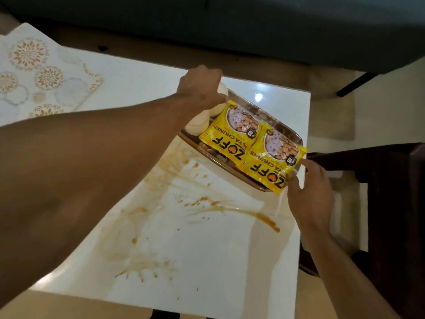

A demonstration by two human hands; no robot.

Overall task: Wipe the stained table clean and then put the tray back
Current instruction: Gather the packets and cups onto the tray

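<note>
A steel tray (246,180) sits at the far right of the white table (207,261). On it lie two yellow snack packets (253,146) and some pale round pieces (199,124). My left hand (200,87) grips the tray's far left edge, partly over the round pieces. My right hand (310,192) holds the tray's near right corner beside the packets. Brown sauce stains (230,209) streak and spot the tabletop in front of the tray. I cannot tell whether the tray is touching the table or lifted off it.
A patterned white cloth (39,79) lies at the table's far left. A dark sofa (253,26) stands behind the table, and a dark wooden chair (379,203) is close to the right edge.
</note>
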